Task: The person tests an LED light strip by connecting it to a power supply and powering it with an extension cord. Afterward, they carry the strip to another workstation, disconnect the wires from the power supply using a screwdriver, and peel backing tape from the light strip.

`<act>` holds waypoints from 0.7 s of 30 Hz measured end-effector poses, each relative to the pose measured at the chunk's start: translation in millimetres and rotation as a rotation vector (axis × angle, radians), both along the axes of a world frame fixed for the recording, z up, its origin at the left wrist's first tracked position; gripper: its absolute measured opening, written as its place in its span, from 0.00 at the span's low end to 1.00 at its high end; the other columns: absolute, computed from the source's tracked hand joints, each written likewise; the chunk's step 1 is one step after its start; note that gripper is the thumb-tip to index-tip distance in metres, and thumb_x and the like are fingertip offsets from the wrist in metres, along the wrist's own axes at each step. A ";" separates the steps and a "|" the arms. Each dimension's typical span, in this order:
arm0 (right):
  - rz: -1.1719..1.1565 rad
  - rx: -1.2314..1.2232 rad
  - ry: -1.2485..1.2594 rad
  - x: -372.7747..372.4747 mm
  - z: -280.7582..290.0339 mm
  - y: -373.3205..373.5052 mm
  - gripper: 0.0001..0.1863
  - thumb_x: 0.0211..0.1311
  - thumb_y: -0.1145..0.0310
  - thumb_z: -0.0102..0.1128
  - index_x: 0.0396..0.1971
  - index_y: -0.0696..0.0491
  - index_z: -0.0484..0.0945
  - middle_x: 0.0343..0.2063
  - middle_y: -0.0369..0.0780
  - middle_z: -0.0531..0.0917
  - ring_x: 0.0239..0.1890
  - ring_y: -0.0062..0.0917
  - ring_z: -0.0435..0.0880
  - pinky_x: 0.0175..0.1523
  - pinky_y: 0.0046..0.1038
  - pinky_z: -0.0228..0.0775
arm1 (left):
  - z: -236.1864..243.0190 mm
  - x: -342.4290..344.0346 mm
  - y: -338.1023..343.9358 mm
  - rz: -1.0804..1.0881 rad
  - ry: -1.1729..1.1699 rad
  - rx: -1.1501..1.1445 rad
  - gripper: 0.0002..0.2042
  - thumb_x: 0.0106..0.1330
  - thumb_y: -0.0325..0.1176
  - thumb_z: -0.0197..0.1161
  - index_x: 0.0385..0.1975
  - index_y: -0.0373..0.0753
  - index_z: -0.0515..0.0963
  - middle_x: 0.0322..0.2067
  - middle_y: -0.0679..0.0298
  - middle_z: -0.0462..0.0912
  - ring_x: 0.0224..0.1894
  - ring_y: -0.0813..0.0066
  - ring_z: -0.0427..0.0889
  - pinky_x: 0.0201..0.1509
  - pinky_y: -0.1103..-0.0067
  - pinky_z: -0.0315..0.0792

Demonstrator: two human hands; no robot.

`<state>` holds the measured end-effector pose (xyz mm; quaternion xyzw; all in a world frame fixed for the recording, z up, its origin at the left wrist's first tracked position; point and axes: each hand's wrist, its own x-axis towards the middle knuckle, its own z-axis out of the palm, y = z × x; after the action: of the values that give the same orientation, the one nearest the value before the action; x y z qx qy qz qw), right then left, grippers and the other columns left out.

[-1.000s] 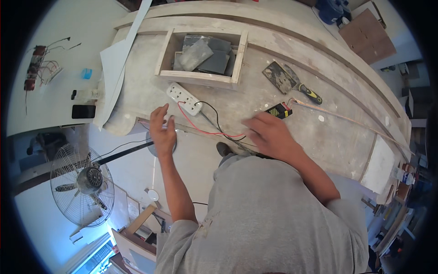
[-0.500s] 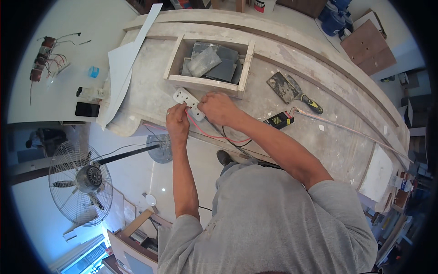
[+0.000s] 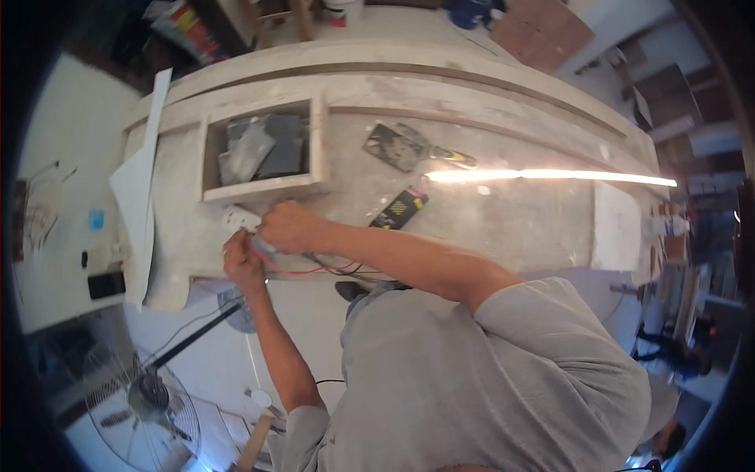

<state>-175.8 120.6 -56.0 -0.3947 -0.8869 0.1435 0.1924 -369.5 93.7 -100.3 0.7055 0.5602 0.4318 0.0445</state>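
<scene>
A white power strip (image 3: 238, 218) lies on the workbench below the wooden box. My left hand (image 3: 244, 258) is closed in a pinch on a red wire (image 3: 295, 271) at the strip's sockets. Fingers bent, my right hand (image 3: 291, 226) grips the strip's right side and covers part of it. Whether it also holds a wire there is hidden. Red and black leads curve under my right forearm toward a black power supply box (image 3: 399, 208) with yellow marks. Beyond that box, an LED strip light (image 3: 550, 175) glows bright along the bench.
The open wooden box (image 3: 203, 157) holds grey flat pieces (image 3: 255, 149). Two putty knives (image 3: 397, 147) lie behind the power supply. White sheets (image 3: 140, 185) rest at the bench's left end, a white board (image 3: 616, 228) at its right. A pedestal fan (image 3: 149, 397) stands lower left.
The LED strip light, dark before, is now lit. My view has turned, so the bench appears shifted left and lower. Both hands remain at the power strip.
</scene>
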 end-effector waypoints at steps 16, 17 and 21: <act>-0.103 0.083 0.011 -0.3 0.5 -10.7 0.09 0.52 0.65 0.61 0.22 0.52 0.87 0.23 0.43 0.87 0.31 0.38 0.89 0.35 0.41 0.80 | -8.5 -2.6 0.4 0.000 0.031 -0.070 0.11 0.62 0.20 0.64 0.45 0.34 0.84 0.42 0.53 0.87 0.46 0.57 0.85 0.52 0.68 0.77; -0.120 0.085 0.005 -1.6 1.7 -10.9 0.09 0.52 0.65 0.61 0.22 0.52 0.87 0.23 0.43 0.87 0.31 0.38 0.89 0.35 0.41 0.80 | -7.6 -1.7 0.0 0.017 0.027 -0.075 0.12 0.63 0.20 0.64 0.45 0.34 0.84 0.43 0.53 0.87 0.46 0.57 0.85 0.53 0.68 0.77; -0.094 0.076 0.000 -1.0 2.9 -11.2 0.09 0.53 0.65 0.61 0.22 0.51 0.87 0.24 0.43 0.88 0.31 0.38 0.89 0.34 0.40 0.80 | -7.0 2.4 1.8 0.018 0.003 -0.130 0.11 0.64 0.20 0.64 0.45 0.33 0.84 0.43 0.54 0.87 0.47 0.57 0.85 0.53 0.68 0.77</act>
<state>-176.7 109.4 -53.1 -0.4285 -0.8721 0.1005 0.2138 -367.1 95.5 -107.4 0.6968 0.5934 0.3937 0.0855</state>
